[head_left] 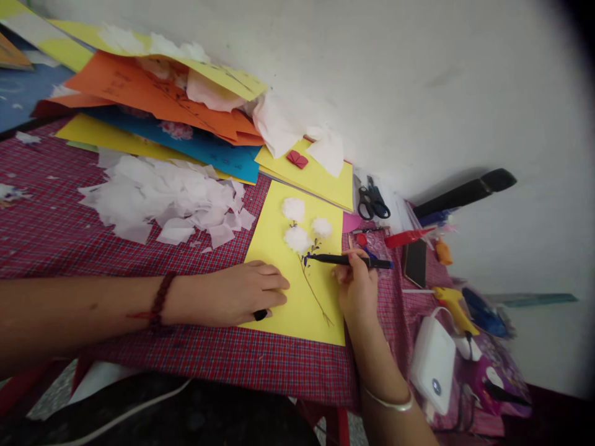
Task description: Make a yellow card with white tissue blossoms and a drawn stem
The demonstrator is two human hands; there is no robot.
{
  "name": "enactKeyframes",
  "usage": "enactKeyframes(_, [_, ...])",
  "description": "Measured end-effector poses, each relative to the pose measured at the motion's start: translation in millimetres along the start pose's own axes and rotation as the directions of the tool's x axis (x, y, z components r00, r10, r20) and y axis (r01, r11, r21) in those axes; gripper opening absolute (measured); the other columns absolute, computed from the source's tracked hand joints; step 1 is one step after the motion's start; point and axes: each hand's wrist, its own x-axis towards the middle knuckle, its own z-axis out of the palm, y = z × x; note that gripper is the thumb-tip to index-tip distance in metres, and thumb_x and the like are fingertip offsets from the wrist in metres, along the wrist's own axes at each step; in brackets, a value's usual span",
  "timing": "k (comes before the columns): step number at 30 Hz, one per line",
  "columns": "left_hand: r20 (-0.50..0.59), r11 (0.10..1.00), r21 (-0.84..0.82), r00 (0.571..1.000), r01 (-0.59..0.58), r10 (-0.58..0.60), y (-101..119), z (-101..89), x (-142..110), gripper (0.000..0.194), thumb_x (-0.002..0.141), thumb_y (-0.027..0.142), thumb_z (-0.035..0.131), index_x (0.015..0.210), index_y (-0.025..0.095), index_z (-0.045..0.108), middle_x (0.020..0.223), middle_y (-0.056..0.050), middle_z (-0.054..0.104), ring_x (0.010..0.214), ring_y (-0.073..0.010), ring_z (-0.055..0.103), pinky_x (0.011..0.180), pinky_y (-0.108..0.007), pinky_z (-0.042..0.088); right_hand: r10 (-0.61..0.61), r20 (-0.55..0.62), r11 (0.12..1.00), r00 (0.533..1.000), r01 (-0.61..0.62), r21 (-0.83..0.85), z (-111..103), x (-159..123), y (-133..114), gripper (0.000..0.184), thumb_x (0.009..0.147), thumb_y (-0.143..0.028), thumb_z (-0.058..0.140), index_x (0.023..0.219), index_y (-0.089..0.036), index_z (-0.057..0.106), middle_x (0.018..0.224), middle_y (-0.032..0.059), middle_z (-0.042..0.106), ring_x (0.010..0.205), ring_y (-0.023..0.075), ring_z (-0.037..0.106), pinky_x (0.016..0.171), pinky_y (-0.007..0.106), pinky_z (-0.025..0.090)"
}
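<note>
A yellow sheet [274, 248] lies on the red checked tablecloth [56, 235]. It bears three white tissue flowers [297, 238] and a thin drawn stem. My left hand [242, 292] rests flat on the sheet's left edge, fingers together, with a small black cap [260, 314] under the thumb. My right hand [357, 288] grips a black pen [353, 261] whose tip touches the paper just below the flowers.
A heap of white tissue scraps [162, 198] lies left of the sheet. Orange, blue and yellow papers [153, 93] are stacked behind it. Scissors [372, 201], a phone [415, 261], a yellow glue gun [453, 306] and a white box [432, 362] crowd the right, against the wall.
</note>
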Motion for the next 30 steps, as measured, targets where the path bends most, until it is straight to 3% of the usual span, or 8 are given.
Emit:
enactKeyframes(9, [0.022,1.0,-0.006,1.0,0.005,-0.005,1,-2.3,0,0.029,0.086,0.009,0.057,0.113,0.018,0.062,0.127,-0.01,0.063,0.117,-0.0255,0.055,0.098,-0.037,0.043,-0.008,0.092,0.994,0.996,0.018,-0.112,4,-6,4,0.018,0.078,-0.034,0.068,0.08,-0.023,0.054,0.049,-0.0087,0.049,0.042,0.0083,0.042,0.042,0.022,0.029])
enactKeyframes(21, [-0.006,1.0,-0.026,1.0,0.004,-0.004,0,-0.1,0,0.029,0.087,0.01,0.057,0.115,0.019,0.062,0.127,-0.009,0.063,0.117,-0.0247,0.056,0.1,-0.037,0.041,-0.036,0.14,0.979,0.989,0.063,-0.194,5,-5,3,0.017,0.082,-0.035,0.066,0.081,-0.022,0.054,0.052,-0.0063,0.054,0.045,0.0092,0.046,0.044,0.022,0.033])
enactKeyframes(26, [0.035,1.0,0.001,0.999,0.013,-0.013,0,0.0,0,0.029,0.088,0.01,0.054,0.115,0.02,0.06,0.129,-0.009,0.062,0.119,-0.0248,0.054,0.101,-0.037,0.041,-0.038,-0.013,0.996,0.999,0.037,-0.079,-2,0,1,0.02,0.074,-0.032,0.068,0.073,-0.022,0.05,0.046,-0.0116,0.039,0.037,0.0061,0.034,0.042,0.023,0.031])
enactKeyframes(30, [0.014,1.0,-0.014,1.0,0.007,-0.006,-1,-0.2,-1,0.03,0.086,0.008,0.055,0.114,0.019,0.061,0.128,-0.009,0.062,0.118,-0.0247,0.055,0.1,-0.037,0.042,-0.042,-0.052,0.999,0.998,0.042,0.017,-5,3,-4,0.02,0.075,-0.031,0.067,0.074,-0.023,0.049,0.048,-0.0115,0.039,0.038,0.0063,0.036,0.047,0.024,0.037])
